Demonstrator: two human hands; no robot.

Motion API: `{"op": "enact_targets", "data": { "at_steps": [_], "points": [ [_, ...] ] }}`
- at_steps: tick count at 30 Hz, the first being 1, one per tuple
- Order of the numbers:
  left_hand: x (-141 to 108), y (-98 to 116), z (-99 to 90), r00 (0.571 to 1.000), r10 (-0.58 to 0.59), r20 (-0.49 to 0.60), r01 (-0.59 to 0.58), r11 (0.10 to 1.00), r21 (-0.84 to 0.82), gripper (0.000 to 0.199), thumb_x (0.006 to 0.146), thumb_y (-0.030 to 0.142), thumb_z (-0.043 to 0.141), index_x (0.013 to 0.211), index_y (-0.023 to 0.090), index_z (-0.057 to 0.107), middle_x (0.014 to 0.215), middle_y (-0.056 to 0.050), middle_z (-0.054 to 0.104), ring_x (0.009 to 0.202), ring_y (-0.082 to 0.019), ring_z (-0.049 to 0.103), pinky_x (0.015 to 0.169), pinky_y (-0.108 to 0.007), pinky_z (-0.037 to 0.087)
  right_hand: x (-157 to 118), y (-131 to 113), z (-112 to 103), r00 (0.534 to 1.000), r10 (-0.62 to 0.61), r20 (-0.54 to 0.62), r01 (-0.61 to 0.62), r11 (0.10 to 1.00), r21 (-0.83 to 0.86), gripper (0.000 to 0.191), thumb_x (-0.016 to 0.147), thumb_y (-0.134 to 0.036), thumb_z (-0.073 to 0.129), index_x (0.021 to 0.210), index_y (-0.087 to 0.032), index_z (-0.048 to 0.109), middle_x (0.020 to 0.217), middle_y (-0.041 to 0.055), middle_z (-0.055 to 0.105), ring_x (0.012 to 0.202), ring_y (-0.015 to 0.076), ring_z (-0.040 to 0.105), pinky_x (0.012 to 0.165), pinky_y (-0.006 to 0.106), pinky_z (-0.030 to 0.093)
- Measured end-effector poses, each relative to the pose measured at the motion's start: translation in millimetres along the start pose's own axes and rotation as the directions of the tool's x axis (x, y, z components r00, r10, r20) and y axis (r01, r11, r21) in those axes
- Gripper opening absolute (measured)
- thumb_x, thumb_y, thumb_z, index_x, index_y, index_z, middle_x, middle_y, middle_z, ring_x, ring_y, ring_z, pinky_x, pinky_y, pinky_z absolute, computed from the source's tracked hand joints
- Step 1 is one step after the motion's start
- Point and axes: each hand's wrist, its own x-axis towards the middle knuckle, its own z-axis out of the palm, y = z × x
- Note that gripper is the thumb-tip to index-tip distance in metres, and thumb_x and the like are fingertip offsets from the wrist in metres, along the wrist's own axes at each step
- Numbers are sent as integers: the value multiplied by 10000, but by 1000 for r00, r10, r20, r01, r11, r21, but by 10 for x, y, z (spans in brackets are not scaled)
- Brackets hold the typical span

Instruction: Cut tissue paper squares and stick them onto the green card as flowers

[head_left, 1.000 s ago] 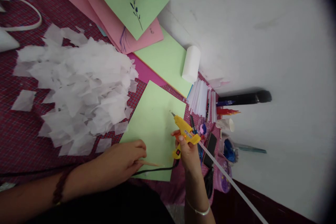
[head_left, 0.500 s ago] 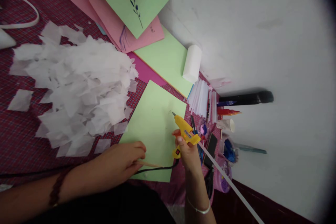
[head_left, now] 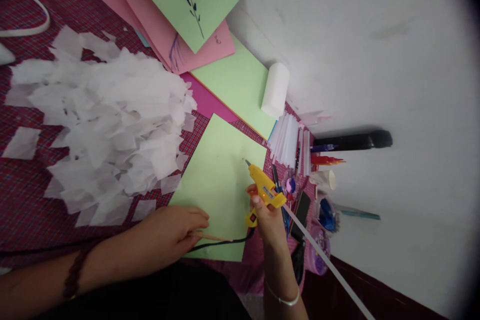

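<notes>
My right hand (head_left: 267,217) is closed around the handle of a yellow hot glue gun (head_left: 262,182), its nozzle tip close over a light green sheet of paper (head_left: 215,170). A long whitish glue stick (head_left: 322,252) sticks out of the gun's back end, and a black cord (head_left: 225,241) runs from the handle under my left hand. With fingers curled, my left hand (head_left: 180,232) rests on the sheet's lower edge and holds a thin wooden stick (head_left: 210,236). A small mark of glue or pencil shows by the nozzle; I cannot tell which.
A heap of white tissue squares (head_left: 112,120) covers the left of the checked tablecloth (head_left: 22,180). Pink sheets (head_left: 150,25) and a green flower picture (head_left: 202,5) lie at the back. Beside the wall are a white block (head_left: 275,91), paper strips (head_left: 284,140) and a paper cup (head_left: 325,179).
Both hands keep almost the same place and grip. The view has shifted slightly, so the tissue heap sits a little farther left.
</notes>
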Motion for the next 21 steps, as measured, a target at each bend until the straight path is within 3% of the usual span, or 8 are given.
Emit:
{"op": "enact_targets", "data": {
  "at_steps": [7,11,16,19,21],
  "points": [
    [0,12,-20,999,-42,27,42,999,-3,256,927,268,426,930,208,675,931,-55,683,856,-182,628,818,-270,453,45,110,41,995,65,-70,-64,998,20,283,767,-482,643,783,-207,577,680,-19,531,573,121,490,524,254,435],
    [-4,13,-18,999,-30,20,30,1000,-2,260,933,269,425,938,211,678,937,-56,686,871,-184,633,820,-268,456,46,96,71,990,72,-117,-71,997,6,300,703,-470,686,781,-202,576,655,-23,536,561,125,502,493,250,440],
    [-8,-2,-3,998,-51,22,51,999,6,263,940,280,424,965,217,678,946,-53,691,870,-183,639,829,-271,458,31,-50,58,1000,-13,-12,13,1000,2,220,731,-397,687,817,-204,627,740,7,598,623,138,540,537,262,473],
    [-10,-20,12,998,-56,25,55,998,14,263,942,290,427,986,217,676,957,-53,692,874,-183,640,831,-271,460,32,-103,51,1000,-22,-11,22,1000,5,198,735,-354,686,871,-215,653,834,33,644,700,157,583,587,276,501],
    [-12,-29,18,998,-55,26,55,998,14,264,945,295,429,991,219,678,966,-52,693,876,-182,640,835,-272,461,33,-87,55,1000,-2,-29,2,1000,1,177,722,-356,692,814,-214,636,774,16,625,664,148,569,568,269,495]
  ]
}}
